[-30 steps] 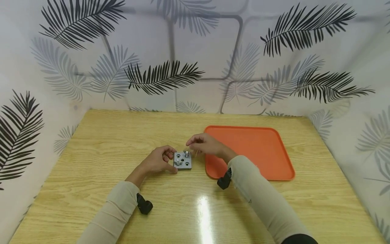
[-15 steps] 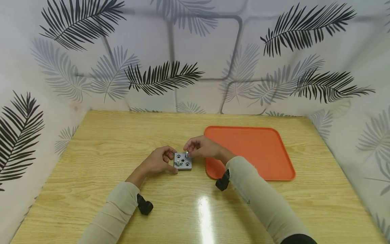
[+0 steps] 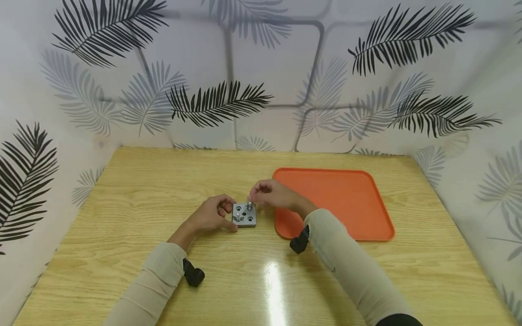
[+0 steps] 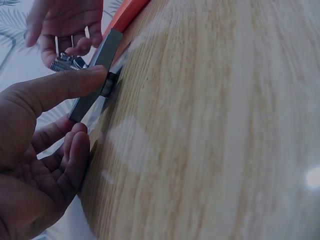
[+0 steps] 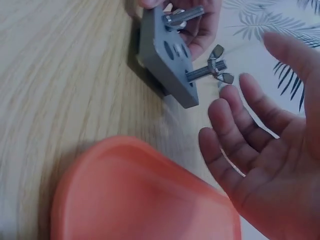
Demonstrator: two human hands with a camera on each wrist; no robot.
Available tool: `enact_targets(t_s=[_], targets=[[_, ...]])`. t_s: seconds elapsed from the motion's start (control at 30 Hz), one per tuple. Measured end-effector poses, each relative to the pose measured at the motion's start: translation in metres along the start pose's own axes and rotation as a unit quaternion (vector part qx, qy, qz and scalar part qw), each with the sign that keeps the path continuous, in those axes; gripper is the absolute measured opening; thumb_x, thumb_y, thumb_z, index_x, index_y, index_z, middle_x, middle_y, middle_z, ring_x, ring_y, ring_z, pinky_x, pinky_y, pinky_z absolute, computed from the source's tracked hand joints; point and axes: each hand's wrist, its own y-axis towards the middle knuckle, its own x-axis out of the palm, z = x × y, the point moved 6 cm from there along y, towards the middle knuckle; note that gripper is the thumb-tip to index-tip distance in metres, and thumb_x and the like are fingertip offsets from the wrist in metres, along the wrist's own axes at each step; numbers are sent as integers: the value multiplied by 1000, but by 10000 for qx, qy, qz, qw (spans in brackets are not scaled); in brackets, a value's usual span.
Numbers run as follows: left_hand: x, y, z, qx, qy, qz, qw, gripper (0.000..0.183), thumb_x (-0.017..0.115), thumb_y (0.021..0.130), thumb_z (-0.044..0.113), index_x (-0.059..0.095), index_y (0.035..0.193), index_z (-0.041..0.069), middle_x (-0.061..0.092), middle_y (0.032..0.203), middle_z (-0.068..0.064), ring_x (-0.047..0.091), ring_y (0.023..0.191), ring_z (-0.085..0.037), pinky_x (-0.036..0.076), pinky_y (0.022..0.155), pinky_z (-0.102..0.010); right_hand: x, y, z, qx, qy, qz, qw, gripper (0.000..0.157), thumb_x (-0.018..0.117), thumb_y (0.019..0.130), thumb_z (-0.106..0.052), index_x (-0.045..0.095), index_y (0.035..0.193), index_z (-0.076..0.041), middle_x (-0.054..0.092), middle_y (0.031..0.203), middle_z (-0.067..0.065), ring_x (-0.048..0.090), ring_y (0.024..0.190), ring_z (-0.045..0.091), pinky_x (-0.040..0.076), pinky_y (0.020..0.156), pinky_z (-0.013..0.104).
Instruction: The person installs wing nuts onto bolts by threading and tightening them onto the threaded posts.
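A small square grey metal plate with several holes sits above the wooden table on short feet. My left hand pinches it at its left side, thumb on the near edge and fingers at the far one. Two threaded bolts stand up from opposite corners. One wing nut is low on the bolt near my left hand. Another wing nut sits higher, near the tip of the far-right bolt. Beside that nut is my right hand, its fingers loosely bent and apart from the nut in the right wrist view.
An orange tray lies to the right, partly under my right forearm. The wooden table runs back to a leaf-patterned curtain. Black cameras are strapped to both wrists.
My right fingers came in to the far-right wing nut, then drew slightly back and up from it. The left hand and the plate stayed in place.
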Motion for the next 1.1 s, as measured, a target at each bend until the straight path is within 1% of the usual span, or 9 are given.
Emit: enact_targets(t_s=[0.07, 0.13, 0.2, 0.3, 0.4, 0.5, 0.8, 1.0, 1.1], targets=[[0, -1, 0, -16, 26, 20, 10000, 61, 88, 73, 11, 58, 125, 2, 53, 104, -10, 43, 84, -20, 41, 76, -32, -2, 0, -2, -148, 99, 86, 9998, 25, 56, 101, -17, 62, 116, 2, 65, 104, 8, 58, 90, 20, 50, 82, 35], [0, -1, 0, -18, 48, 31, 10000, 61, 88, 72, 11, 58, 125, 2, 53, 103, -9, 44, 84, -20, 41, 76, -32, -3, 0, -3, -341, 133, 89, 9993, 27, 53, 101, -8, 60, 121, 7, 63, 105, 15, 57, 89, 22, 50, 81, 35], [-1, -1, 0, -20, 73, 39, 10000, 61, 88, 72, 11, 58, 125, 2, 53, 103, -9, 44, 84, -20, 41, 76, -32, -3, 0, -5, -463, 127, 11, 9988, 28, 53, 98, 0, 59, 123, 10, 63, 105, 19, 58, 89, 23, 50, 79, 35], [0, 0, -1, -9, 82, 39, 10000, 61, 88, 72, 11, 58, 124, 2, 53, 102, -9, 44, 83, -19, 41, 76, -32, -2, -1, -5, -536, 72, -143, 9984, 32, 53, 93, 7, 59, 124, 11, 65, 105, 16, 60, 91, 20, 50, 78, 32], [0, -1, 0, -6, 75, 43, 10000, 60, 88, 72, 11, 58, 124, 2, 53, 102, -9, 44, 83, -20, 41, 76, -32, 0, -1, -5, -419, 87, -211, 9989, 32, 53, 93, 6, 60, 124, 9, 64, 100, 8, 58, 86, 16, 49, 76, 31], [0, -1, 0, 1, 70, 44, 10000, 60, 88, 72, 11, 58, 124, 2, 53, 102, -9, 44, 83, -19, 41, 76, -32, 2, -1, -5, -330, 90, -229, 9992, 31, 53, 93, 5, 61, 123, 9, 62, 95, 3, 54, 81, 13, 48, 75, 31], [-1, -1, 0, 9, 82, 23, 10000, 60, 88, 73, 12, 58, 124, 2, 54, 103, -10, 44, 83, -19, 41, 76, -32, 3, 0, -2, -235, 39, -344, 9991, 31, 58, 93, 2, 62, 123, 4, 64, 90, 2, 55, 79, 17, 49, 74, 31], [0, 0, -1, -35, 83, 27, 10000, 60, 89, 73, 13, 58, 124, 3, 54, 103, -9, 45, 83, -18, 41, 75, -30, 8, 1, -2, -283, -178, -510, 9981, 35, 59, 93, -1, 60, 128, 1, 66, 90, 1, 54, 76, 14, 47, 72, 28], [1, -1, -2, -63, 102, 24, 9999, 61, 89, 73, 13, 58, 124, 3, 54, 103, -9, 45, 84, -18, 42, 75, -30, 11, 2, -2, -268, -268, -482, 9981, 34, 62, 92, -2, 61, 126, 1, 65, 87, 0, 56, 76, 13, 47, 72, 26]])
